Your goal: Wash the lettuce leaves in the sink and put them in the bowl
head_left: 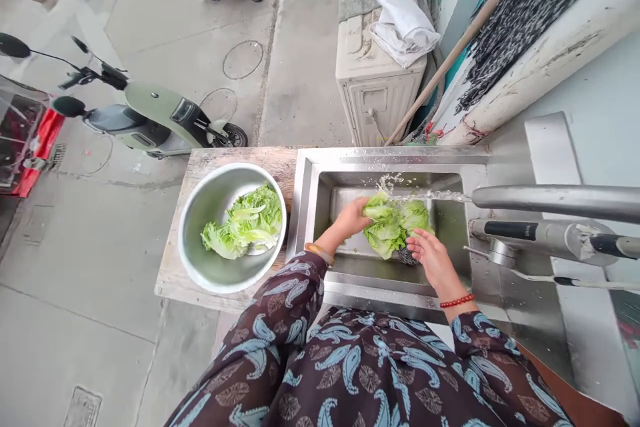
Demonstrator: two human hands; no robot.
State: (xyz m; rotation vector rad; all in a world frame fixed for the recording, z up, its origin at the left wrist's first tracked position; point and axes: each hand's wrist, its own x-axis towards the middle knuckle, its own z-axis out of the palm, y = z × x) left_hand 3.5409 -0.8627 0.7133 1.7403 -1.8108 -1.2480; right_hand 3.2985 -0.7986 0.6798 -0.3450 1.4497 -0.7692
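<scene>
Over the steel sink (390,163), my left hand (353,217) grips a bunch of green lettuce leaves (384,230) at its left side. More lettuce (416,215) lies just to the right of it. My right hand (431,253) is at the lower right of the leaves, its fingers apart and at most touching their edge. A dark mesh-like drain piece (407,255) shows partly beneath the lettuce. Water (447,196) runs from the faucet (550,200) and splashes at the top of the leaves.
A metal basin (186,250) with lettuce leaves (245,223) stands on a wooden board (173,273) left of the sink. Behind are an outdoor unit (380,80) with a white cloth (405,23) and a mop handle (450,60). A green scooter (160,117) is parked at left.
</scene>
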